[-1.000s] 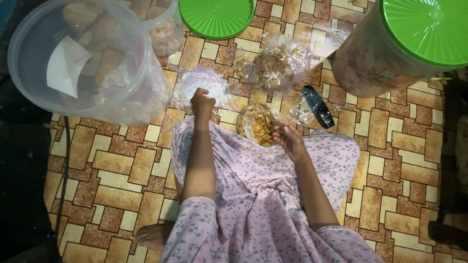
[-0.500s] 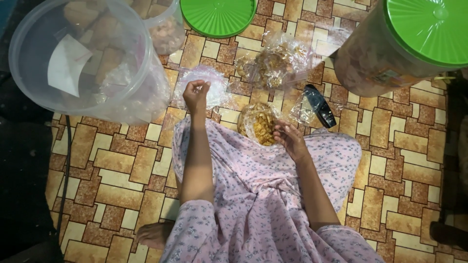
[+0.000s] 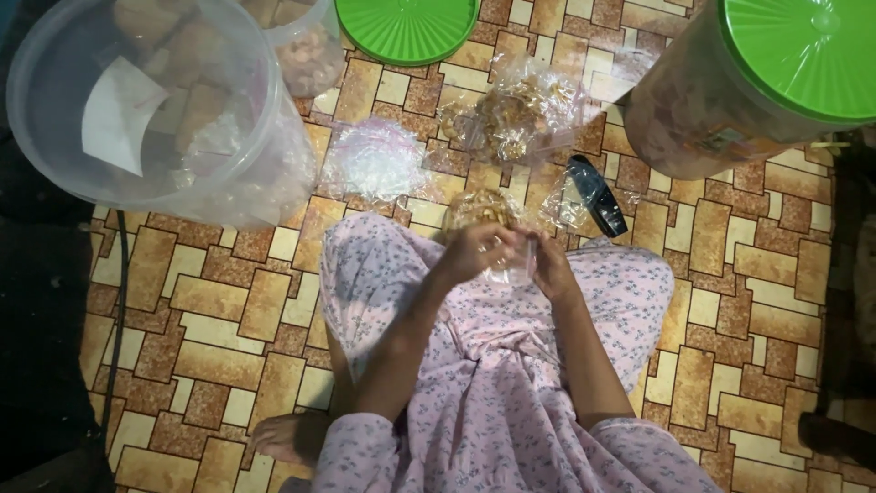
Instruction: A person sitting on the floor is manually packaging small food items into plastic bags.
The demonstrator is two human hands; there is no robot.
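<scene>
I sit on a tiled floor in a pink flowered dress. My left hand (image 3: 474,251) and my right hand (image 3: 550,265) meet over my lap, both pinching a small clear plastic bag (image 3: 513,270) between them. Just beyond my hands lies a bag of golden-brown snacks (image 3: 481,206). A stack of empty clear bags (image 3: 376,159) lies on the floor to the left of it. A larger open bag of the same snacks (image 3: 516,111) rests farther away.
A big clear plastic tub (image 3: 146,110) with packets stands at the upper left. A large jar with a green lid (image 3: 766,82) is at the upper right, a loose green lid (image 3: 406,26) at the top. A black device (image 3: 598,194) lies right of the snacks.
My left hand has come back from the stack of empty bags to my lap, bringing one clear bag. Both hands now hold it together.
</scene>
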